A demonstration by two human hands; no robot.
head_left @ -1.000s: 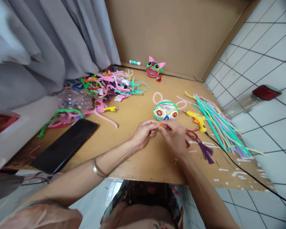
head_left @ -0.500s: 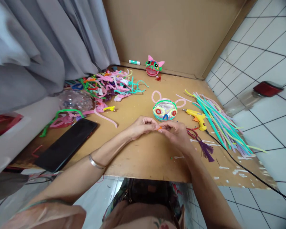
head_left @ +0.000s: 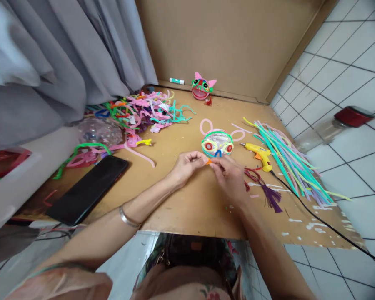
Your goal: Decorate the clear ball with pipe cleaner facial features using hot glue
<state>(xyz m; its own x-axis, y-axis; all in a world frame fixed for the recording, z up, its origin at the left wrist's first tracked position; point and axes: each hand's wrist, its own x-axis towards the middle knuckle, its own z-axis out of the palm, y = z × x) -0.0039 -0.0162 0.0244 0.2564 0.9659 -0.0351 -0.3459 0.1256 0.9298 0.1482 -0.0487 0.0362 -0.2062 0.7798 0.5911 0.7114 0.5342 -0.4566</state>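
Observation:
Between the fingertips of my left hand (head_left: 190,166) and my right hand (head_left: 229,175) is a short orange pipe cleaner (head_left: 209,161), pinched from both sides. Most of it is covered by the fingers. Just beyond my hands lies a round animal face (head_left: 217,137) made of pipe cleaners over a clear shell, with pink loop ears, red-and-yellow eyes and a blue nose. Right of it rests a yellow hot glue gun (head_left: 260,156). A purple tassel (head_left: 271,196) with red cord lies near my right wrist.
Pipe cleaners lie bundled (head_left: 293,162) at right and in a tangled heap (head_left: 143,110) at back left. A phone (head_left: 87,189) is at left. A finished pink-eared face (head_left: 200,88) and a glue stick (head_left: 176,81) are at the back. The glue gun's cord (head_left: 318,221) crosses the right edge.
My right hand has turned and shifted slightly at the orange pipe cleaner, its fingers more closed over it. My left hand stays nearly in place. The view has shifted very slightly.

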